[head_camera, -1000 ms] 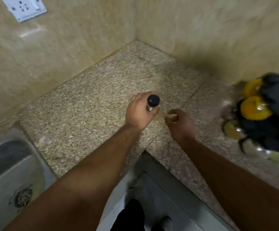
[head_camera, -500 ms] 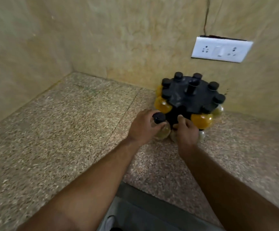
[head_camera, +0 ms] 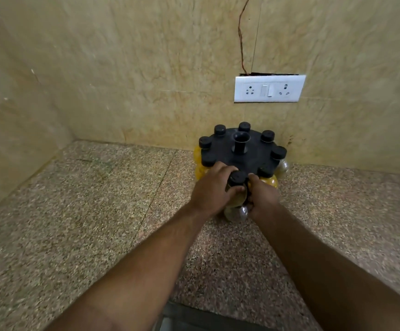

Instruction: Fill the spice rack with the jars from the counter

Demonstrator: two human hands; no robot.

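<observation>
Sitting across the bottom of the frame is the speckled granite counter point(head_camera: 79, 223), with a round black spice rack point(head_camera: 242, 151) at centre against the wall, right below a white switch plate point(head_camera: 269, 88). At the rack's near edge the left hand point(head_camera: 212, 192) is wrapped tight around a black-capped jar point(head_camera: 236, 187). Right hand point(head_camera: 262, 198) presses in beside it, fingers curled; can't tell what it's actually gripping.

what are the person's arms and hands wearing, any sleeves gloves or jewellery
Nothing shows on them. Both forearms are bare up to the frame edge, with no sleeve in view. The left hand and right hand have no gloves, and no watch, bracelet or ring is visible.
</observation>
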